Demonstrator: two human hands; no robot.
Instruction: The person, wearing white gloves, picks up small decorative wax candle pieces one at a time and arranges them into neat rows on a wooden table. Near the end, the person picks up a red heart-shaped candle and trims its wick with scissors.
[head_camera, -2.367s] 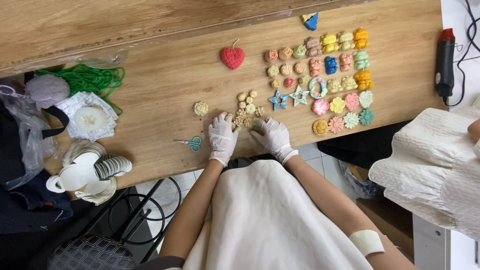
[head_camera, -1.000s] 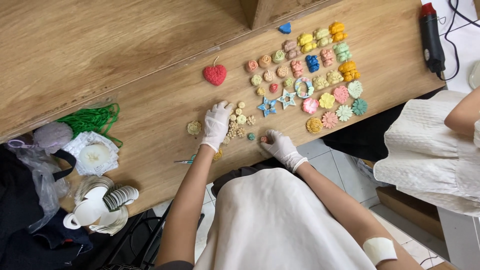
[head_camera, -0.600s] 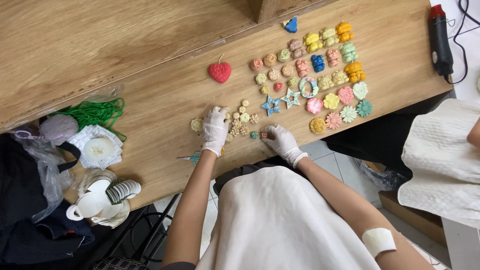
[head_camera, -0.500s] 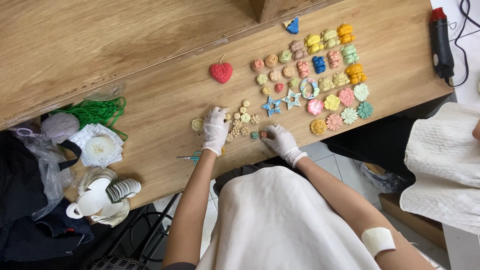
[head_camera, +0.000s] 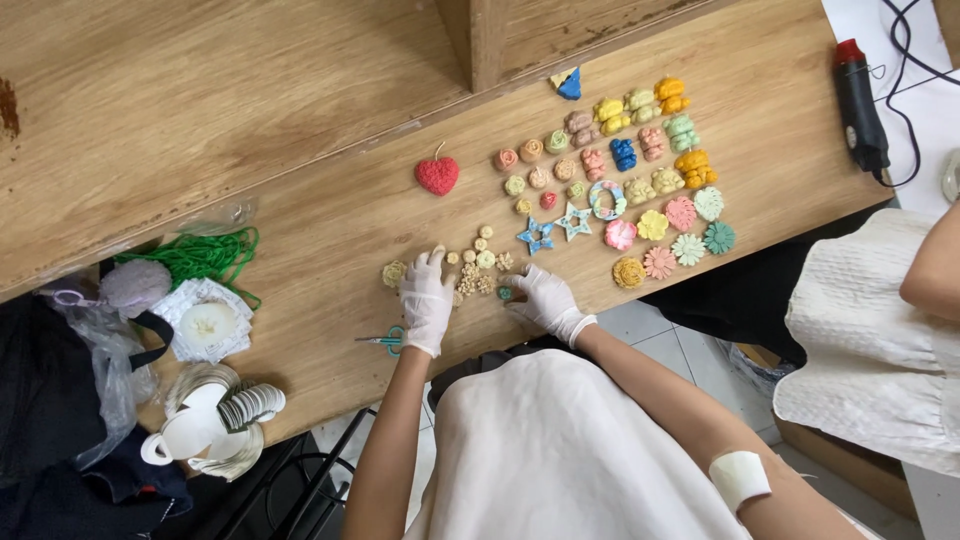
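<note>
Gloved left hand (head_camera: 426, 297) spread flat, gloved right hand (head_camera: 541, 298) pinching one small green wax piece (head_camera: 505, 294), two blue star-shaped pieces (head_camera: 555, 229), one red heart-shaped piece (head_camera: 437, 175), one teal-handled scissors (head_camera: 385, 340).

A crinkled clear plastic bag (head_camera: 75, 340) is slumping at the counter's left edge; a smaller clear wrapper (head_camera: 222, 216) is lying just beyond the green cord.

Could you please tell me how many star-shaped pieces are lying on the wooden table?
2. One blue star lies just beyond the small cream pieces; the paler star lies beside it, next to the ring-shaped piece. None seems hidden.
</note>
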